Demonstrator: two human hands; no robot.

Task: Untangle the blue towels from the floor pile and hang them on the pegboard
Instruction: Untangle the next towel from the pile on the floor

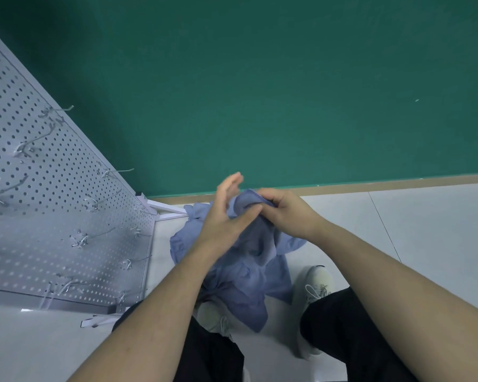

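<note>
Pegboard [53, 188]: grey perforated panel at the far left, standing on the floor, wire hooks [119, 172] sticking out of it. No towel hangs on any hook in view.
Left hand [224, 213]: fingers straight and spread apart, thumb laid against the cloth; it steadies the cloth without closing on it.
Blue towels [240, 277]: one bunched mass, the upper end raised between the two hands, the rest trailing down to the floor between the shoes. Where one towel ends and another begins cannot be told.
Right hand [284, 213]: grip clamped on the raised end of the cloth, fingers curled round a fold near the top.
Floor [398, 230]: pale tiles, green wall behind.
Step in hand (judged): separating one towel from the bunch; hanging not yet begun.
Method (judged): keep the right-hand hold fixed, run the flat left hand down the fold to find a free edge or corner, then pinch there and draw it sideways.
Risk (judged): a straight upward pull would likely tighten the knot and lift the whole pile.
Next (judged): shake one towel out flat, then carry it left to a free hook.
</note>
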